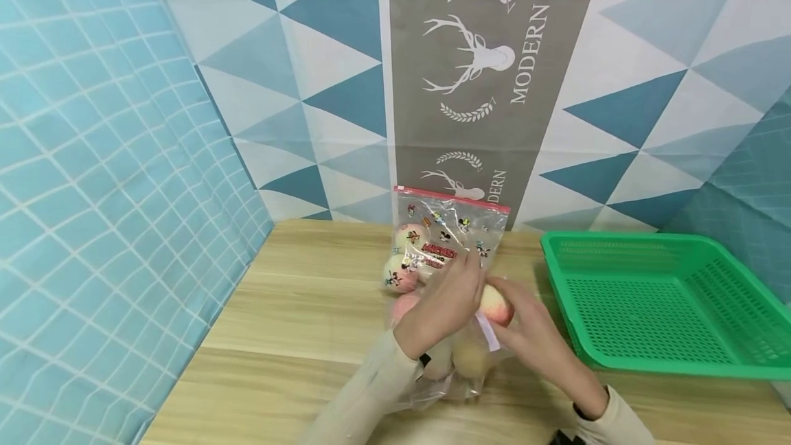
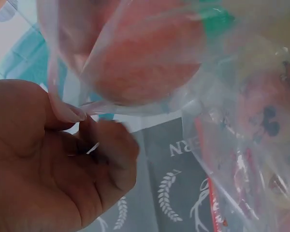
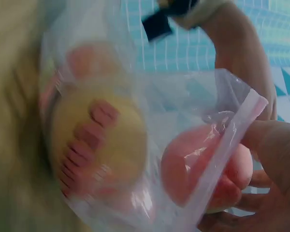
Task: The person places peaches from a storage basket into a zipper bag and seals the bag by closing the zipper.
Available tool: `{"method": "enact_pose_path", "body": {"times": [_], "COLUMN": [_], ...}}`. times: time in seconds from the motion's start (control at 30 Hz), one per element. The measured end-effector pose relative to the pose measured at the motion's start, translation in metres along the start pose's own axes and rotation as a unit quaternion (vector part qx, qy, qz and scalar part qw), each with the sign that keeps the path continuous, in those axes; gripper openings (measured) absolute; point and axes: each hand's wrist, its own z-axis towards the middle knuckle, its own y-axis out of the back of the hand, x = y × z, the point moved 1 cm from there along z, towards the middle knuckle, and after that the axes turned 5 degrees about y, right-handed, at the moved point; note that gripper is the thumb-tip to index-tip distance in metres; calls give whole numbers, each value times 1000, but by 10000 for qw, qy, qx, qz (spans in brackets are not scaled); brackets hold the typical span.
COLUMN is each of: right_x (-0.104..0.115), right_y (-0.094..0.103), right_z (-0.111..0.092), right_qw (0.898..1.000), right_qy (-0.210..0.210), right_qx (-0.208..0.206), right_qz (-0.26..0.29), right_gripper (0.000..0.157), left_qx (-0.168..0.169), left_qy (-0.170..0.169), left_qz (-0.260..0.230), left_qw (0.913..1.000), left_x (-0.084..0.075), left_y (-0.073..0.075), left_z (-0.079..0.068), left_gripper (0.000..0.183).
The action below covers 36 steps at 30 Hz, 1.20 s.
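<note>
My right hand [image 1: 534, 328] holds a pink-and-cream peach [image 1: 496, 306] at the mouth of a clear zip bag [image 1: 488, 332] with a pale pink strip. In the right wrist view, the peach [image 3: 193, 164] shows partly through the plastic, with the right hand's fingers [image 3: 256, 200] behind it. My left hand [image 1: 445, 301] pinches the edge of this bag, as the left wrist view shows at the bag's rim [image 2: 67, 112]. More peaches [image 3: 99, 140] show through clear plastic below. Behind the hands lies a printed zip bag [image 1: 457, 222] with a red strip and several peaches [image 1: 402, 275].
A green plastic basket [image 1: 559, 294] stands at the right on the wood-grain table [image 1: 272, 314]. Patterned cloth [image 1: 334, 88] hangs behind the table, and blue checked cloth [image 1: 93, 177] covers the left side.
</note>
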Motion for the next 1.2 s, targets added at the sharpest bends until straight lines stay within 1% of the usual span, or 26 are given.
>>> {"method": "enact_pose_path", "body": {"times": [0.07,0.13,0.2,0.23,0.3,0.33,0.4,0.5,0.57,0.63,0.73,0.77,0.8,0.87,0.9,1.0,1.03,1.1,1.2], "right_x": [8,14,18,20,22,24,27,36,41,46,49,49,48,44,40,25,20,10,-1], "right_y": [-5,-9,-11,-12,-12,-11,-11,-12,-15,-19,-24,-24,-24,-20,-17,-9,-7,-6,-9], "right_z": [-6,-10,-14,-14,-14,-14,-13,-9,-5,-3,-3,-4,-5,-7,-7,-6,-6,-3,-2], "right_qw": [9999,9988,9963,9942,9903,9897,9925,9977,9988,9978,9921,9904,9900,9930,9950,9958,9944,9904,9836], "right_qy": [26,-52,-163,-209,-321,-339,-355,-334,-306,-221,75,169,282,535,645,859,921,1014,1151], "right_qx": [128,320,562,682,868,876,755,423,227,159,218,265,297,275,241,304,398,712,1173], "right_qz": [112,356,634,800,1037,1080,895,414,293,607,1233,1348,1348,1012,720,-106,-323,-621,-738], "right_gripper": [65,64,60,59,59,60,61,52,46,44,46,46,47,45,44,50,53,57,58], "left_qx": [-20,6,-26,-90,-196,-225,-254,-291,-403,-535,-599,-615,-612,-613,-651,-755,-781,-799,-889], "left_qy": [111,113,57,9,-61,-61,-60,-89,-181,-258,-259,-253,-225,-195,-176,-147,-158,-223,-413], "left_qz": [-16,-160,-359,-379,-484,-555,-690,-838,-814,-758,-846,-829,-858,-866,-815,-672,-629,-539,-211], "left_qw": [9999,9998,9993,9992,9986,9982,9973,9960,9957,9953,9943,9943,9942,9942,9944,9948,9948,9951,9950], "left_x": [-1,-2,-2,-2,-2,-1,-1,-1,-2,-2,0,1,3,8,11,19,20,22,19], "left_y": [2,4,7,8,12,13,17,23,28,33,41,44,47,52,55,64,66,69,70], "left_z": [-4,-7,-9,-10,-11,-12,-14,-19,-22,-26,-31,-32,-33,-35,-36,-41,-42,-47,-58], "left_gripper": [23,23,23,23,22,21,21,21,19,16,15,16,16,18,19,17,17,16,16]}}
